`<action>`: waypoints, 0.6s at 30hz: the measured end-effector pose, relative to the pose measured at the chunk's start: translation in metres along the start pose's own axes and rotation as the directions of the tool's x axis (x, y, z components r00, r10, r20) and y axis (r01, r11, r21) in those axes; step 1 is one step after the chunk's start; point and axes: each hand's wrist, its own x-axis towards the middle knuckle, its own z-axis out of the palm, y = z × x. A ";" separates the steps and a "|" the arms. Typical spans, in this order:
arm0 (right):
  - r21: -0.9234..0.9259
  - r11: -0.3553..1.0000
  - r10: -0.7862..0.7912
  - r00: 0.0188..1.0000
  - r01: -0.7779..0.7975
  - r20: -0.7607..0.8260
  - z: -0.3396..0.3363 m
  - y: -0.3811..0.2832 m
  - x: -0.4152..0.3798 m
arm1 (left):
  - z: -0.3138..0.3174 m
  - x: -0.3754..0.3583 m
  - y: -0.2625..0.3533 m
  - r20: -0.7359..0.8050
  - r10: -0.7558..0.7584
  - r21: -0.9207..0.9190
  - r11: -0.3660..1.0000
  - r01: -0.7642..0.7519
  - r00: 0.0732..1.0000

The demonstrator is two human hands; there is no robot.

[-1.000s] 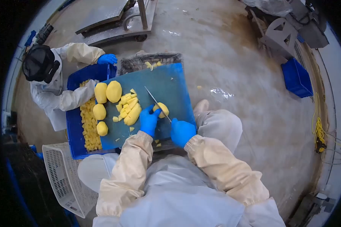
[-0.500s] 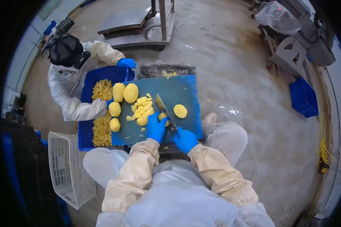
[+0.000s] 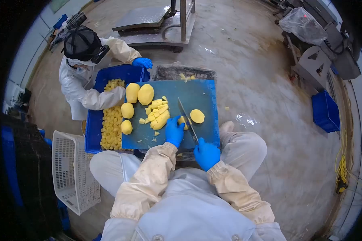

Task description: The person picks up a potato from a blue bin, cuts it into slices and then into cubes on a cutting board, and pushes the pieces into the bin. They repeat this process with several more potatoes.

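We look down from our own head at a blue cutting board (image 3: 197,94) laid like a worktop across crates at our knees. Our left hand (image 3: 174,131), in a blue glove, presses down on a small potato piece (image 3: 184,120) near the board's front edge, its fingers curled over the piece, seemingly to steady it beside the blade. Our right hand (image 3: 206,154), also gloved, has its grip closed around the handle of a knife (image 3: 188,119), whose blade lies slanted just to the right of the held piece and touching it. Just beyond the blade, on its right, lies one potato half (image 3: 197,116), cut face up and apart from the hand. To the left of our hand sits one heap of cut potato chunks (image 3: 159,113), seemingly pushed aside to leave the cutting spot free. Farther left we count four whole peeled potatoes (image 3: 145,94), two larger ones at the back of the board and two smaller ones nearer us, near enough to reach. Left of the board, a blue crate (image 3: 91,128) holds a long bed of diced potato (image 3: 112,124). A co-worker (image 3: 84,68) in a pale coat crouches at the crate's far side, one blue-gloved hand on its rim. A white plastic basket (image 3: 70,172) stands on the wet concrete floor (image 3: 261,64) at our lower left, and a second, smaller blue bin (image 3: 325,111) stands well apart on the right.
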 end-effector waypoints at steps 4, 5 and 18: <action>-0.023 0.999 -0.033 0.999 0.033 0.007 0.002 -0.001 0.000 | -0.002 0.002 0.002 0.007 0.009 -0.005 1.000 -0.009 1.000; -0.024 0.999 -0.032 0.999 0.032 0.008 0.003 -0.001 0.001 | -0.003 0.002 0.002 -0.001 0.012 -0.001 1.000 -0.012 1.000; -0.036 0.998 -0.047 0.997 0.049 0.069 -0.007 0.000 0.008 | -0.006 0.008 0.010 0.018 -0.060 -0.028 0.998 0.061 0.998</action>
